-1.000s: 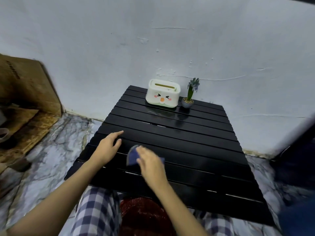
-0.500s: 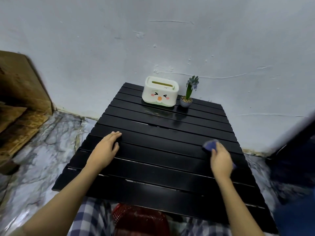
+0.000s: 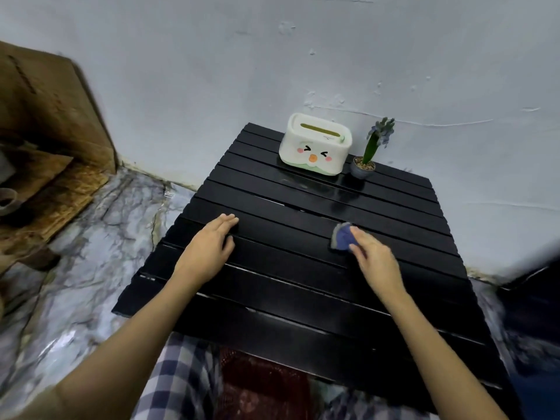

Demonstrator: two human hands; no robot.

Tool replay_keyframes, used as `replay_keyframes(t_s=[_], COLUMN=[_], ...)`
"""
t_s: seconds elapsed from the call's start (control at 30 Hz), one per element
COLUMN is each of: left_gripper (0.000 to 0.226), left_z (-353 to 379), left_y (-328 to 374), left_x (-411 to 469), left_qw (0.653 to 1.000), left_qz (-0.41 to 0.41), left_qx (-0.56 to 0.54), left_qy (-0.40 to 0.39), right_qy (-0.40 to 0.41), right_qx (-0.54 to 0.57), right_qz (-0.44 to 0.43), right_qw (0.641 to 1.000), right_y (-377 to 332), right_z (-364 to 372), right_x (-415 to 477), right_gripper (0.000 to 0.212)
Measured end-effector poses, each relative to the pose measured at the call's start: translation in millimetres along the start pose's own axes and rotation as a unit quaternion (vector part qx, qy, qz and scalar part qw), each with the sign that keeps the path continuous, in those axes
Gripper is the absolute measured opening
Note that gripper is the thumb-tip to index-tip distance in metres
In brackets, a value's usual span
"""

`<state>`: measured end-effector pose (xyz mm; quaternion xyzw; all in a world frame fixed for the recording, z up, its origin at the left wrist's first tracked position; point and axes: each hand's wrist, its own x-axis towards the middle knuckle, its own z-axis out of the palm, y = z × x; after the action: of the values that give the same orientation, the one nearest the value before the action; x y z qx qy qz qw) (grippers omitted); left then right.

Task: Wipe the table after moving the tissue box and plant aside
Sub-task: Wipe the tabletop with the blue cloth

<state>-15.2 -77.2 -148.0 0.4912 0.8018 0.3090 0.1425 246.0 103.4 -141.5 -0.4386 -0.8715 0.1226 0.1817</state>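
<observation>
Head view only. The black slatted worktop (image 3: pixel 303 283) sits low vs. the white wall (image 3: pixel 212 71), w/ the person seated at its near edge.

The tissue box (image 3: pixel 315 144) and plant (image 3: pixel 368 153) stand upright at the far edge, just beside each other, right up by the wall. Likely parked there to free the middle and near slats for wiping; the strip under them probably can't be reached w/o shifting them.

The right hand (image 3: pixel 374 262) presses a small blue cloth (image 3: pixel 342 236) onto a mid slat, right of centre. Its grip: fingers curled over the bunched cloth, pinching it vs. the surface; palm faces down, so pressure goes straight into the wood. Slight blur on the cloth.

The left hand (image 3: pixel 209 247) lies flat on the slats, left of centre, grip spread and holding nothing. Prob. there to steady the light worktop vs. the push of the wiping hand.

Judgement: wiping step in hand, near and mid slats first, far strip by box & plant not yet covered.
</observation>
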Motion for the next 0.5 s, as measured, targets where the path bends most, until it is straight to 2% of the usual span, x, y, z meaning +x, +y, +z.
replay_keyframes(t_s=[0.1,0.17,0.27,0.4,0.5], left_gripper=[0.044,0.044,0.045,0.049,0.051], left_z=[3,5,6,4,2], left_y=[-3,-5,-5,-3,-3], left_x=[2,4,3,2,3], left_qw=[1.000,1.000,1.000,1.000,0.998], left_qz=[0.008,0.011,0.011,0.004,-0.002], left_qx=[0.009,0.012,0.010,-0.007,-0.041], left_qy=[0.010,0.014,0.021,0.023,0.051], right_qy=[0.093,0.118,0.113,0.012,-0.062], right_qx=[-0.022,-0.018,0.056,0.082,0.114], right_qz=[0.182,0.222,0.172,0.023,-0.105], right_qw=[0.979,0.968,0.977,0.996,0.986], right_y=[36,19,-41,-146,-194], right_z=[-13,1,41,92,102], right_x=[31,56,95,112,80], right_gripper=[0.034,0.031,0.025,0.032,0.035])
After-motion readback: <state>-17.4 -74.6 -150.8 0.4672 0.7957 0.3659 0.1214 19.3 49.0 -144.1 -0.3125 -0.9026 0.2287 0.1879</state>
